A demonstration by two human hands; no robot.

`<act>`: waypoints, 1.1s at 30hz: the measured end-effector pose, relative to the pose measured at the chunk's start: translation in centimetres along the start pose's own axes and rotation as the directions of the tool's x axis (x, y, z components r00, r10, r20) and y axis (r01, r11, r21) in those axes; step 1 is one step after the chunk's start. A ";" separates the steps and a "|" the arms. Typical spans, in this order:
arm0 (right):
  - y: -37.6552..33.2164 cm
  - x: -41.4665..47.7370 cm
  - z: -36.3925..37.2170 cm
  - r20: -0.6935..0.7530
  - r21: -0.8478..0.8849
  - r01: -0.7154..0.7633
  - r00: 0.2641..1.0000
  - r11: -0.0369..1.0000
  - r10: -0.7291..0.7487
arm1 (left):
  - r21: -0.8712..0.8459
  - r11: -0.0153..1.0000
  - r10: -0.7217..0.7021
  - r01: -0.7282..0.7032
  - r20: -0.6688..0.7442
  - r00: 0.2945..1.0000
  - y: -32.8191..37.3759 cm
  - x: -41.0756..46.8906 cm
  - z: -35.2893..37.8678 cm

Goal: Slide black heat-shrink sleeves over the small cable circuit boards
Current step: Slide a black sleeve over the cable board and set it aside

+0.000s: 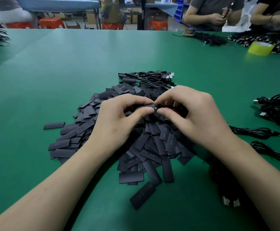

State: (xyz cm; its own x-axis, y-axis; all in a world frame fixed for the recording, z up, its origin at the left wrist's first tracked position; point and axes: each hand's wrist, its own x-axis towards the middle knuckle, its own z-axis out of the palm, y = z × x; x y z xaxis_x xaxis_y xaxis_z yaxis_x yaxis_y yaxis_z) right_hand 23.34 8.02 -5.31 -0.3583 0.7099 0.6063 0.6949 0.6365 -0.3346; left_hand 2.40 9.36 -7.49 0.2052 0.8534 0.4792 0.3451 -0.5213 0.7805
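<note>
Above a big pile of flat black heat-shrink sleeves [132,147] on the green table [69,72], my left hand [119,117] pinches one black sleeve [150,106] between thumb and fingers. My right hand [189,114] pinches a small cable circuit board [158,107] right at the sleeve's open end. The board is mostly hidden by my fingers; only a small tip shows between the two thumbs. Its cable runs off behind my right hand.
Finished sleeved cables [152,79] lie just behind the pile. More black cables [277,107] sit at the right, and USB plugs [230,200] lie near my right forearm. A yellow tape roll [260,48] stands far right. Other people work at the table's far edge.
</note>
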 end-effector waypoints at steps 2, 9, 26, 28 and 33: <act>0.2 0.0 0.0 -0.029 0.022 -0.046 0.999 0.999 0.046 | 0.072 0.996 0.063 -0.059 -0.050 0.997 0.2 0.0 -0.1; 0.0 -0.1 0.4 -0.085 -0.002 -0.041 0.996 0.999 0.040 | 0.211 0.964 0.187 -0.163 -0.098 0.977 0.8 -0.3 -0.3; -0.6 -0.3 0.6 -0.091 0.010 -0.047 0.995 0.999 0.048 | 0.221 0.958 0.213 -0.182 -0.127 0.969 0.8 -0.5 0.0; -0.6 -0.4 0.6 -0.092 0.010 -0.047 0.995 0.999 0.048 | 0.213 0.960 0.213 -0.183 -0.129 0.969 0.8 -0.5 0.0; -0.7 -0.3 0.6 -0.103 0.000 -0.033 0.994 0.999 0.033 | 0.213 0.959 0.215 -0.185 -0.126 0.968 0.8 -0.4 0.1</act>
State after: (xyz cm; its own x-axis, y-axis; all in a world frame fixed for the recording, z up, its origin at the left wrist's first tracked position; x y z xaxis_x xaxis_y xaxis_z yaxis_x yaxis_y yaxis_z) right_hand 22.62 7.55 -5.68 -0.2687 0.6958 0.6661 0.7062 0.6125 -0.3550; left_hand 2.63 8.59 -7.14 0.1574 0.7138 0.6824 0.4882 -0.6569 0.5745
